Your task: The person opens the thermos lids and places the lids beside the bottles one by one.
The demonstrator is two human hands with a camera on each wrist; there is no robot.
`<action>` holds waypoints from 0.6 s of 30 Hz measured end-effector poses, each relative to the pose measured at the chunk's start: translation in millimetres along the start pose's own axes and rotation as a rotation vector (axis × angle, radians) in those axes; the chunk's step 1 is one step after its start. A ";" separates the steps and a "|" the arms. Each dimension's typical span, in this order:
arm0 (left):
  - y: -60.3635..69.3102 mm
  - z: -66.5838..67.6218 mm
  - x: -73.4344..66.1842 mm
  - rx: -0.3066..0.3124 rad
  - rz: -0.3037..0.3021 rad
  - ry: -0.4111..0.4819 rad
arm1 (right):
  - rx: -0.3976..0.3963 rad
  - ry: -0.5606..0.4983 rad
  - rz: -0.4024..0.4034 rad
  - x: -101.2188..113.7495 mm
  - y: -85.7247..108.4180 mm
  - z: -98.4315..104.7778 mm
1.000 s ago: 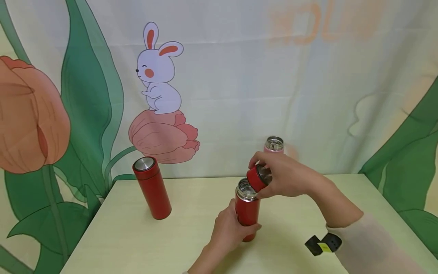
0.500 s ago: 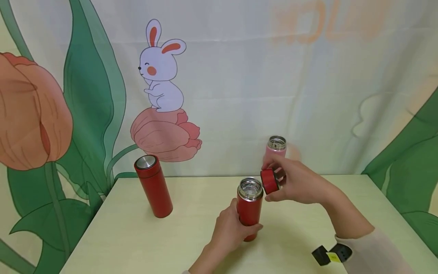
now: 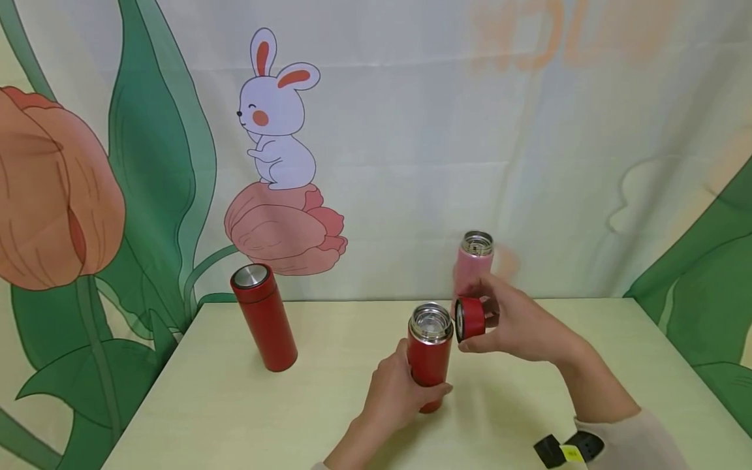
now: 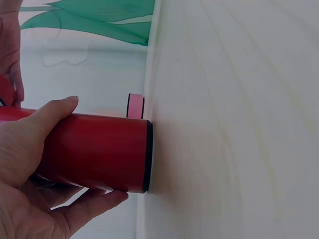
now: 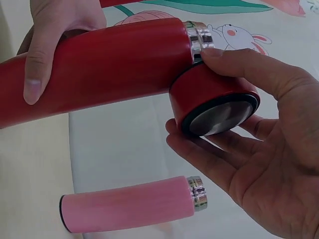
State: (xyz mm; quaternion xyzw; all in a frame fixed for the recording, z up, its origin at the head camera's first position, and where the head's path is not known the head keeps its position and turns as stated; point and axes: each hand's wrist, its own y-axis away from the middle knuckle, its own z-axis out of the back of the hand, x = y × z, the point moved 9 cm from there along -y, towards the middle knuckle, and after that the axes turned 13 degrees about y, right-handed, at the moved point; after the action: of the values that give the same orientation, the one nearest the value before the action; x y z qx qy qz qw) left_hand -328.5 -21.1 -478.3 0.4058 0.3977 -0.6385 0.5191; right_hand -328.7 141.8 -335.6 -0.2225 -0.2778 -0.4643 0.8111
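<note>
My left hand (image 3: pixel 396 391) grips an open red thermos bottle (image 3: pixel 429 359) round its lower body, and the bottle stands upright on the table. Its bare steel mouth (image 3: pixel 431 323) faces up. In my right hand (image 3: pixel 523 320), a red lid (image 3: pixel 470 318) is pinched between thumb and fingers, tilted on its side just right of that mouth. The right wrist view shows the lid's steel top (image 5: pixel 224 118) and my thumb close to the steel neck (image 5: pixel 199 40). Behind the right hand stands a lidless pink thermos (image 3: pixel 472 267), its lower part hidden in the head view.
Another red thermos (image 3: pixel 264 320), with its lid on, stands at the table's left. A short pink piece with black edges (image 4: pixel 135 106), perhaps a lid, sits behind the gripped bottle. A printed curtain (image 3: pixel 399 163) hangs behind the pale table (image 3: pixel 235 424).
The right hand has moved the red lid rightward and slightly down, from over the bottle's mouth to beside it, turning it on its side. The left hand keeps holding the bottle in place.
</note>
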 end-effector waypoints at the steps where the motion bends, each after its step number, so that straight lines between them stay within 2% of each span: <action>1: 0.2 0.0 0.2 -0.001 -0.001 0.000 | -0.002 -0.013 0.003 -2.0 0.1 -1.3; 5: 1.1 -0.3 1.4 0.002 0.008 0.000 | -0.017 -0.044 0.025 -8.9 1.6 -5.9; 18: 0.6 -0.9 1.6 0.020 0.027 0.016 | -0.080 -0.158 0.010 -34.6 8.4 -20.3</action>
State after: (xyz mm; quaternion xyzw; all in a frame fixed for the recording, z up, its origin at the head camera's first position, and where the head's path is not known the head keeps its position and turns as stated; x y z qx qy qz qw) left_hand -328.0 -20.9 -480.2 0.4216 0.3899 -0.6320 0.5204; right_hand -330.7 155.0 -374.3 -0.2918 -0.3210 -0.4519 0.7795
